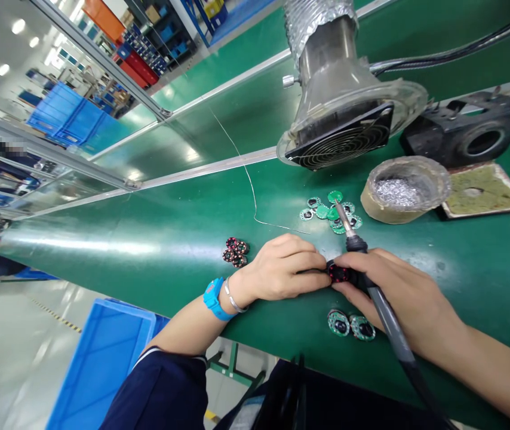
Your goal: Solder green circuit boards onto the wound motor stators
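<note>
My right hand (405, 298) is wrapped round a soldering iron (387, 319), whose metal tip points up and away over the small round green circuit boards (322, 212). Its thumb and a finger also touch a small round black part with red dots (338, 273). From the other side, my left hand (286, 266) pinches that same part between its fingertips. Left of this hand, several similar round parts (236, 252) sit in a cluster. Two round boards with black centres (350, 325) lie near the table's front edge. A thin solder wire (254, 194) trails across the table beyond my left hand.
A fume extractor hood (342, 113) hangs over the back of the green table (169, 239). At the right stand a bowl of metal scraps (405, 191), a sponge tray (483, 191) and a black iron stand (470, 128). A blue bin (103, 364) is at lower left.
</note>
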Available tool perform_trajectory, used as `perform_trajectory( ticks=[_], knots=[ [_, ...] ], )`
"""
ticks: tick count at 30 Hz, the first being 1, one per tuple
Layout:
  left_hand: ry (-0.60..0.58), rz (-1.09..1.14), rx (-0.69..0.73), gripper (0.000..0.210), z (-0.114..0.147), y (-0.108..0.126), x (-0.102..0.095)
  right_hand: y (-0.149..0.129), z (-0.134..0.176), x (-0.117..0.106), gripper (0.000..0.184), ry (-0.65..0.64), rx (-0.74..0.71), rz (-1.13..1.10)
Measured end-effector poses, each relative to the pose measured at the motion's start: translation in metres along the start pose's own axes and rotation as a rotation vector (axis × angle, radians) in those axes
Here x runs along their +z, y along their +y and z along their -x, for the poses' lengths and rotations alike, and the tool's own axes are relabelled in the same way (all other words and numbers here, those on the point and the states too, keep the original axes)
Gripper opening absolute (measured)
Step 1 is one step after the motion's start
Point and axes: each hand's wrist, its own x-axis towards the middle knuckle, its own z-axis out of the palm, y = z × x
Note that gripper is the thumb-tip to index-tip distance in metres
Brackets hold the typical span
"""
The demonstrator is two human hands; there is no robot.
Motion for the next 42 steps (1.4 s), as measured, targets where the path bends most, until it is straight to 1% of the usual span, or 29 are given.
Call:
perform_trajectory(
  ticks=[2, 3, 4, 6, 8, 10, 11, 12, 13, 14, 16, 17, 18, 20, 22, 24, 26, 28, 29, 30, 32, 34, 36, 38, 42],
  knots=[
    [0.008, 0.007, 0.033, 0.017, -0.001, -0.002, -0.001, 0.000, 0.000, -0.001, 0.025, -0.003, 0.005, -0.002],
    [0.029, 0.016, 0.023, 0.016, -0.001, -0.002, -0.002, 0.000, 0.000, -0.001, 0.025, -0.006, 0.008, -0.006],
    [0.050, 0.023, -0.010, 0.014, 0.000, -0.002, -0.003, 0.000, 0.001, -0.001, 0.026, -0.010, 0.010, -0.010],
    [0.059, 0.009, -0.135, 0.009, 0.001, -0.002, -0.002, 0.000, 0.001, -0.001, 0.027, -0.012, 0.009, -0.009],
    [-0.013, -0.039, -0.239, 0.017, 0.001, -0.001, 0.001, 0.000, 0.001, -0.001, 0.027, -0.010, 0.002, -0.002],
    [-0.097, -0.083, -0.248, 0.020, 0.000, 0.001, 0.004, 0.000, 0.001, -0.001, 0.027, -0.009, 0.003, 0.005],
    [-0.105, -0.088, -0.236, 0.016, 0.000, 0.002, 0.004, 0.000, 0.001, -0.002, 0.027, -0.013, 0.010, 0.005],
    [-0.090, -0.083, -0.228, 0.013, -0.001, 0.002, 0.004, 0.000, 0.001, -0.002, 0.027, -0.016, 0.015, 0.003],
    [-0.050, -0.072, -0.242, 0.011, -0.002, 0.002, 0.002, 0.000, 0.001, -0.002, 0.027, -0.017, 0.018, -0.001],
    [0.011, -0.062, -0.285, 0.010, -0.003, 0.001, 0.000, -0.001, 0.001, -0.002, 0.027, -0.017, 0.017, -0.005],
    [0.113, -0.051, -0.439, 0.012, -0.005, -0.004, -0.004, -0.001, 0.001, -0.002, 0.026, -0.013, 0.014, -0.009],
    [0.118, -0.053, -0.535, 0.013, -0.007, -0.008, -0.005, -0.001, 0.000, -0.002, 0.025, -0.010, 0.009, -0.008],
    [0.091, -0.059, -0.632, 0.013, -0.009, -0.013, -0.004, -0.001, 0.000, -0.003, 0.025, -0.008, 0.008, -0.004],
    [-0.042, -0.069, -0.793, 0.014, -0.013, -0.023, 0.001, -0.001, 0.001, -0.003, 0.025, -0.011, 0.010, 0.005],
    [-0.155, -0.077, -0.890, 0.025, -0.017, -0.033, 0.009, -0.001, 0.002, -0.003, 0.026, -0.019, 0.017, 0.014],
    [-0.201, -0.059, -0.947, 0.025, -0.021, -0.039, 0.015, 0.000, 0.003, -0.003, 0.027, -0.026, 0.025, 0.019],
    [-0.191, -0.014, -0.982, 0.016, -0.023, -0.039, 0.016, 0.001, 0.003, -0.003, 0.029, -0.033, 0.021, 0.011],
    [-0.126, 0.066, -1.000, 0.008, -0.024, -0.034, 0.013, 0.001, 0.002, -0.006, 0.034, -0.030, 0.001, -0.001],
    [-0.071, 0.140, -1.003, 0.007, -0.024, -0.029, 0.011, 0.000, 0.001, -0.008, 0.036, -0.015, -0.008, 0.002],
    [-0.015, 0.245, -1.003, 0.006, -0.026, -0.022, 0.007, 0.000, -0.001, -0.011, 0.037, 0.009, -0.018, 0.013],
    [0.090, 0.550, -0.996, 0.011, -0.030, -0.007, 0.001, -0.003, -0.007, -0.017, 0.041, 0.069, -0.045, 0.047],
    [0.117, 0.840, -0.999, 0.023, -0.037, 0.007, -0.003, -0.005, -0.012, -0.022, 0.043, 0.082, -0.093, 0.069],
    [0.102, 1.036, -1.026, 0.030, -0.043, 0.018, -0.004, -0.007, -0.016, -0.025, 0.044, 0.061, -0.143, 0.081],
    [0.090, 1.138, -1.052, 0.032, -0.046, 0.025, -0.002, -0.008, -0.017, -0.026, 0.041, 0.046, -0.153, 0.097],
    [0.079, 1.086, -1.016, 0.032, -0.042, 0.028, 0.002, -0.009, -0.014, -0.026, 0.040, -0.016, -0.128, 0.089]
  ],
)
